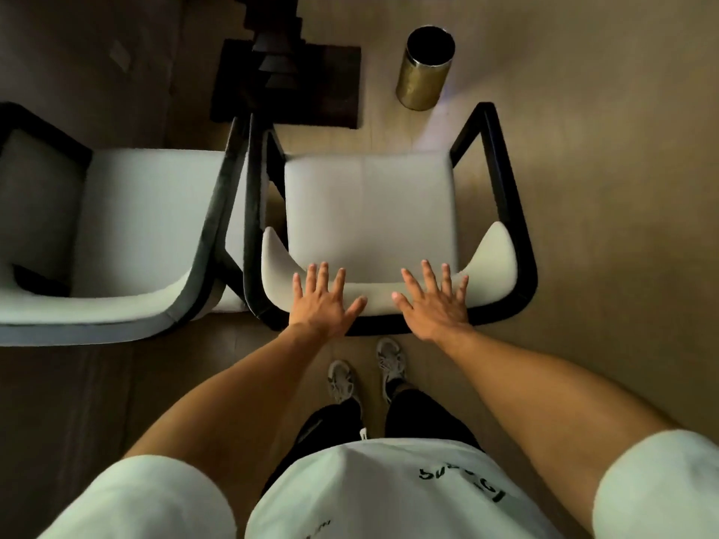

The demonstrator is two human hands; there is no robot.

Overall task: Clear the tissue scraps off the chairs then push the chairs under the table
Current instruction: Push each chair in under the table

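Note:
A white-cushioned chair [369, 204] with a black frame stands right in front of me, its backrest nearest to me. My left hand [323, 301] and my right hand [435, 301] lie flat with fingers spread over the top of its backrest, holding nothing. A second, similar chair [128, 227] stands beside it on the left, their frames almost touching. No tissue scraps show on either seat. The dark stepped base of the table [284, 83] sits on the floor beyond the chairs; the tabletop itself is not visible.
A gold cylindrical bin [424, 68] with a dark inside stands on the wooden floor beyond the right chair's front corner. My feet in grey sneakers [365, 371] are just behind the chair. Open floor lies to the right.

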